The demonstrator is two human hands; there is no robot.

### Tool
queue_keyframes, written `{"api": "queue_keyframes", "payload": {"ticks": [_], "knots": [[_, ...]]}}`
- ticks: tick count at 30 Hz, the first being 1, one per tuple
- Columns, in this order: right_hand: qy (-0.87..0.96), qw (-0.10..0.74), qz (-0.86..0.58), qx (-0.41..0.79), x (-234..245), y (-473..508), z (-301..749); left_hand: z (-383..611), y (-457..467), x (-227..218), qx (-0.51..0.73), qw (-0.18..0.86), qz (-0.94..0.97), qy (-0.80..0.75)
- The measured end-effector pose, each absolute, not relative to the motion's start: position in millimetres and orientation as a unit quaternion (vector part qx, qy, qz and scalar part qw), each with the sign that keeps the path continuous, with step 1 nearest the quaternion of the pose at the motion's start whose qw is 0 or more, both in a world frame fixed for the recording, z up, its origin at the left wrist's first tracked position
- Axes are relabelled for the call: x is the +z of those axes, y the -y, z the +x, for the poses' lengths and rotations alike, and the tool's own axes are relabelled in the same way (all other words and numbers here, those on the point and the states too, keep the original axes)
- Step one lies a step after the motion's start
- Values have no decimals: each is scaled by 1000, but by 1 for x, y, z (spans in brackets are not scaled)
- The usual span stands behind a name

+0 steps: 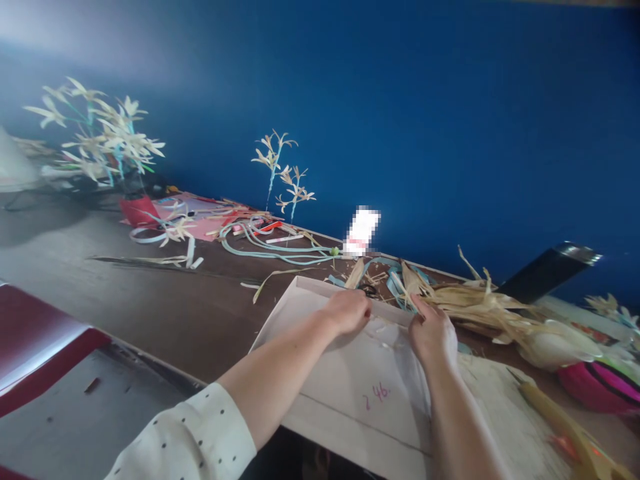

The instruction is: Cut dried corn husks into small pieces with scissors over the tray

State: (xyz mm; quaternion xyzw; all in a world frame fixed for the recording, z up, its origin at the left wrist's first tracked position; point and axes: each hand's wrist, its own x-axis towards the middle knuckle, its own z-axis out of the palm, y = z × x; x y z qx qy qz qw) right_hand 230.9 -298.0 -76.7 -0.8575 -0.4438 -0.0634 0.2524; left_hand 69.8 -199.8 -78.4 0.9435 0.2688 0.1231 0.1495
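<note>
A shallow white cardboard box lid (pixel 345 393), with purple handwritten digits near its front, lies tilted before me. My left hand (pixel 350 312) is closed above its far part; whatever its fingers grip is hidden. Behind that hand a piece of dried corn husk (pixel 355 275) sticks up. My right hand (pixel 434 333) is at the lid's right side, thumb raised and other fingers curled, their hold out of sight. Just beyond its thumb are another dried husk (pixel 411 277) and pale blue strips (pixel 399 290). Small pale scraps (pixel 384 330) lie in the lid between my hands.
A heap of dried husks (pixel 470 300) spreads to the right, by a dark tumbler (pixel 543 273) and a pink pouch (pixel 595 387). Pale blue cords (pixel 270 253) and a blurred-out bright rectangle (pixel 363 230) are behind. Husk flowers (pixel 117 143) stand at the left, against a blue wall (pixel 400 120).
</note>
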Motion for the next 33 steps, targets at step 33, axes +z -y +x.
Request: {"api": "queue_keyframes", "payload": {"ticks": [33], "knots": [[526, 375, -763, 26, -30, 296, 191, 71, 200, -75, 90, 180, 934, -296]]}}
